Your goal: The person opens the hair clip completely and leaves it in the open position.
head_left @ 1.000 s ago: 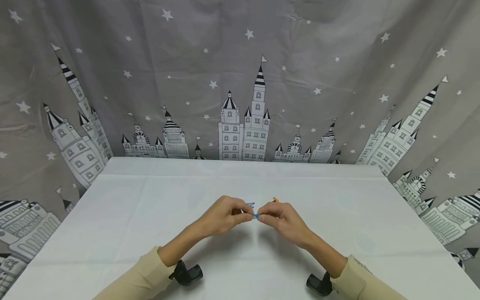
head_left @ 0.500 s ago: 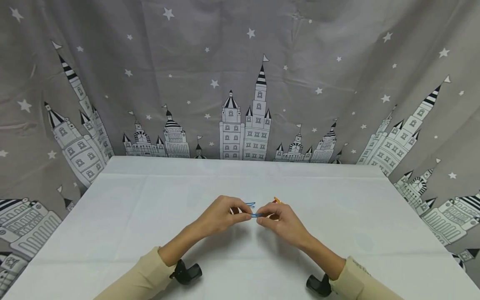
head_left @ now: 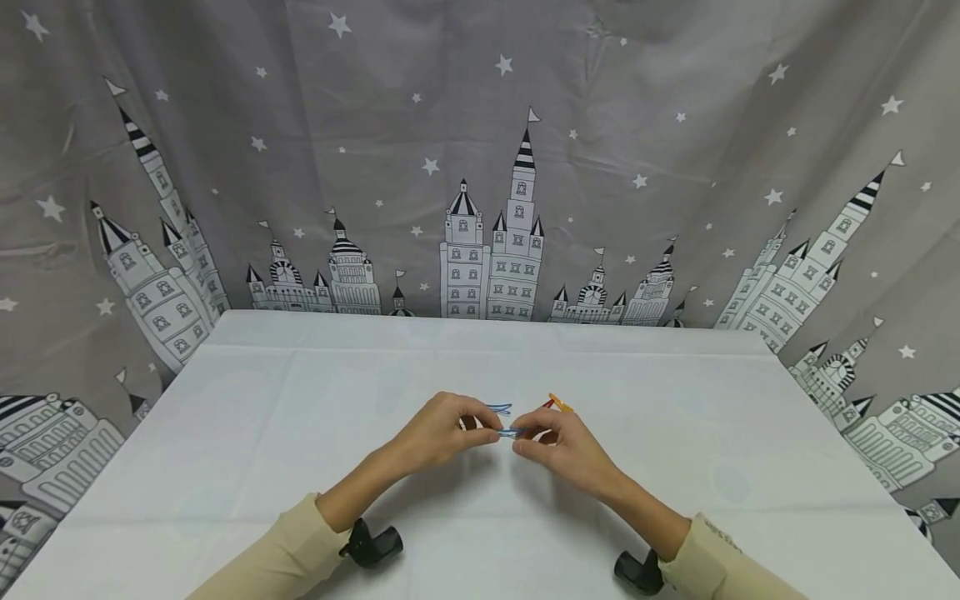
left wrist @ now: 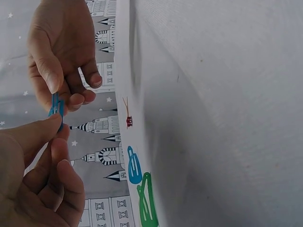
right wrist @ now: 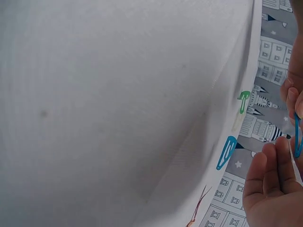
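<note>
A blue snap hair clip (head_left: 510, 432) is held between the two hands above the white table. My left hand (head_left: 442, 429) pinches one end with thumb and forefinger. At the other end, my right hand (head_left: 572, 448) has its thumb and fingertips on the clip, as the left wrist view (left wrist: 55, 97) shows. A second blue hair clip (head_left: 500, 408) lies on the table just beyond the hands. Beside it in the left wrist view is a green hair clip (left wrist: 147, 201), which my left hand hides in the head view. Red and orange slender pieces (head_left: 557, 403) lie behind my right hand.
A white cloth covers the table (head_left: 480, 533). Behind its far edge hangs a grey curtain (head_left: 375, 125) printed with castles and stars. Black cameras (head_left: 372, 546) sit on both wrists. A faint yellowish thing (right wrist: 237, 122) lies by the green clip in the right wrist view.
My hands have drawn slightly apart, so more of the held blue clip shows between them. More of the red and orange pieces shows behind my right hand.
</note>
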Tool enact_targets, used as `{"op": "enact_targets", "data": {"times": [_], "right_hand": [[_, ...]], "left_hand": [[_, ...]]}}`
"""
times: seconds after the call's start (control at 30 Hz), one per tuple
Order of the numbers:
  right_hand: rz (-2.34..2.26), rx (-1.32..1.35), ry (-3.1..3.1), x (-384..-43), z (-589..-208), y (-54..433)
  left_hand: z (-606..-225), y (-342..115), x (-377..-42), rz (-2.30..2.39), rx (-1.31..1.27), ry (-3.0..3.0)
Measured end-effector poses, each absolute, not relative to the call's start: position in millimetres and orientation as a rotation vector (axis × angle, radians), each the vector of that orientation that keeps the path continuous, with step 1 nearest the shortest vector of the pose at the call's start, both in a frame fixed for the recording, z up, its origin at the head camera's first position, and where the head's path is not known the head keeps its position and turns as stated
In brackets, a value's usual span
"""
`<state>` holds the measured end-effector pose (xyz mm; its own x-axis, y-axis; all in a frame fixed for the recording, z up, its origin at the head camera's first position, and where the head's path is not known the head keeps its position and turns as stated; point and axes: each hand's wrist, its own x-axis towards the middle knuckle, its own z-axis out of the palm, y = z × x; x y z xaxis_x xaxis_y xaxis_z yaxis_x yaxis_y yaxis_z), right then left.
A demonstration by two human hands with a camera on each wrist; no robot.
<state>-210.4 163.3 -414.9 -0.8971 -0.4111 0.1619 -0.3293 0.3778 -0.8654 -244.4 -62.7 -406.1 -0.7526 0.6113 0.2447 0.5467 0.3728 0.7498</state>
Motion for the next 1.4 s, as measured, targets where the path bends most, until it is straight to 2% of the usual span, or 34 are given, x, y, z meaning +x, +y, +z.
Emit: {"op": "enact_targets", "data": {"times": [0.77,1.4], "right_hand": [[-1.557,-0.52,2.662,-212,-426,160],[-1.393,-0.462,2.737,-231,-435,155]], "left_hand": [[-416,-62,-254,1.293,1.051,2.571],[-425,-55,-266,1.026,0.995,2.728]]}}
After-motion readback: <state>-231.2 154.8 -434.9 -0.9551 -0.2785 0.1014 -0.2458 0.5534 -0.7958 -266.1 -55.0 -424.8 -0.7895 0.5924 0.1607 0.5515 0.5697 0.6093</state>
